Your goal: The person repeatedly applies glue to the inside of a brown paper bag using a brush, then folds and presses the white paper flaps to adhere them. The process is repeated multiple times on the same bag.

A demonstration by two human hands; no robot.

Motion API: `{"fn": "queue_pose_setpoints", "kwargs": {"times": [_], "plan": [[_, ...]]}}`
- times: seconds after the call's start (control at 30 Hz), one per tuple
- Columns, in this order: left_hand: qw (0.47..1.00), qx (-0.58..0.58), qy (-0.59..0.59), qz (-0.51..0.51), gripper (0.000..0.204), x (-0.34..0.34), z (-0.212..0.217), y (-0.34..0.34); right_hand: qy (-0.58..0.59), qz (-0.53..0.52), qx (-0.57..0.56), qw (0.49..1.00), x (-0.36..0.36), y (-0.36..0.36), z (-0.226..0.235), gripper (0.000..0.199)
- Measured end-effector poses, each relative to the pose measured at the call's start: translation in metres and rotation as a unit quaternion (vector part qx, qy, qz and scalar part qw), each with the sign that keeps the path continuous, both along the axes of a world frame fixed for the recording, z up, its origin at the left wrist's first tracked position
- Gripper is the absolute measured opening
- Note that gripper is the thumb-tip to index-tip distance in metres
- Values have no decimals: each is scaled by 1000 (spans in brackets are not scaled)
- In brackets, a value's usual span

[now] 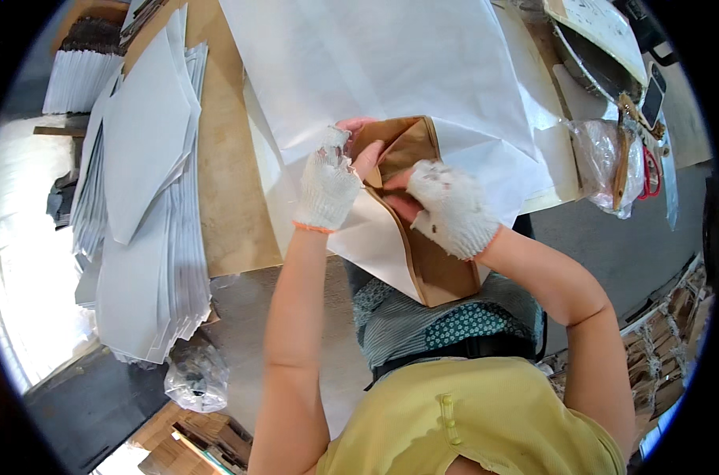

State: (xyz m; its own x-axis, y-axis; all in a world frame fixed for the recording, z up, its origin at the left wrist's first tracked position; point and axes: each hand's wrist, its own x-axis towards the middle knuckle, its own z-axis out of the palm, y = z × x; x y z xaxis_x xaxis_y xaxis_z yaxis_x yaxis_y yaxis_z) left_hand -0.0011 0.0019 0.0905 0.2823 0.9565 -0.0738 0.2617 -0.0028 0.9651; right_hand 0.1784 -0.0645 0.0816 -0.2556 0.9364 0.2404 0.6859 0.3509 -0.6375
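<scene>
The tips of the right hand [453, 207] are lost to me, sunk among the folds at the mouth of a paper bag [437, 257], and part of the left hand [331, 178] goes out of sight behind the same brown paper. The bag sits at the middle of the frame, white outside and brown within, its mouth spread wide and slanting toward the person's lap, the edges creased and wavy. Both hands wear white knit gloves with orange cuffs, the fingers bare. The left pinches the bag's upper left edge between thumb and fingers; the right has its fingers bent inside the opening, touching the brown paper, though whether they grip it I can't tell. Broad white paper [383, 59] spreads above, running off the top of the frame, over a tan tabletop [225, 182]. Fanned white stacks [149, 150] fill the left. At the upper right lie a crumpled clear plastic bag [593, 154], red handles [650, 174], a phone [654, 96] and a grimy container [593, 59], its contents hard to make out.
</scene>
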Motion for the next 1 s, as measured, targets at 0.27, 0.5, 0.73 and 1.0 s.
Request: {"fn": "queue_pose_setpoints", "kwargs": {"times": [0.27,0.5,0.73,1.0], "plan": [[975,-163,141,-53,21,12,22,12,-108,-6,202,973,52,34,38,30],[992,-71,74,-68,23,4,4,-1,-240,124,254,929,55,47,46,18],[997,-50,18,-64,19,6,2,0,-232,124,137,955,51,49,61,15],[966,-155,194,71,26,29,11,37,-211,302,234,900,40,3,39,10]]}}
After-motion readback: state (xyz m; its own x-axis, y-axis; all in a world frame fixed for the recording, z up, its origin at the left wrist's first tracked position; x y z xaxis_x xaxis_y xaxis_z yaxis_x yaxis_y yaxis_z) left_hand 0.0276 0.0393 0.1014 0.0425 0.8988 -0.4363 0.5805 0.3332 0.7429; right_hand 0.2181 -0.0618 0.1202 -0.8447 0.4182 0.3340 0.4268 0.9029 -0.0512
